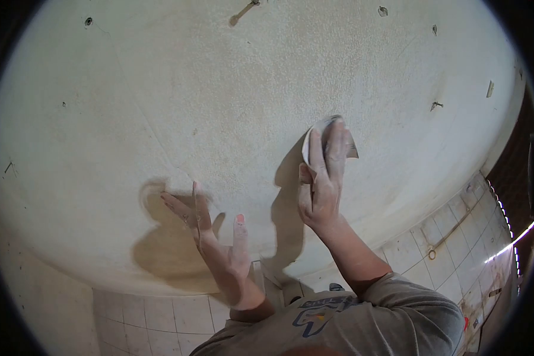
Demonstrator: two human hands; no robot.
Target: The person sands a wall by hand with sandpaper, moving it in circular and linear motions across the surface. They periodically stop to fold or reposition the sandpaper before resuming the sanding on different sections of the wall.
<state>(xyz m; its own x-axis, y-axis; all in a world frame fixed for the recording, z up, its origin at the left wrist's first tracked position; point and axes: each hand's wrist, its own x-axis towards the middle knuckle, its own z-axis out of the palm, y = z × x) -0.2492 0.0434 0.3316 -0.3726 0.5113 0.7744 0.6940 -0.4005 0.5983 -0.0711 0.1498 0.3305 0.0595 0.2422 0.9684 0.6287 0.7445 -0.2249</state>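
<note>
My right hand (325,187), coated with pale dust, presses a folded sheet of sandpaper (352,146) against the whitish wall (219,89). Its fingers lie together over the sheet, pointing up the wall, and the curled edges of the sheet stick out on both sides. Lower and to the left, my left hand (224,252) is open and holds nothing. Its fingers are stretched upward and spread, with the thumb apart and the fingertips close to the wall. Both hands cast shadows on the wall.
A nail or screw (243,12) sticks out at the top, and a bent screw (436,105) at the right. Wall plugs (382,10) dot the surface. White tiles (151,314) run below the painted part, and a dark gap with light coming through lies at far right.
</note>
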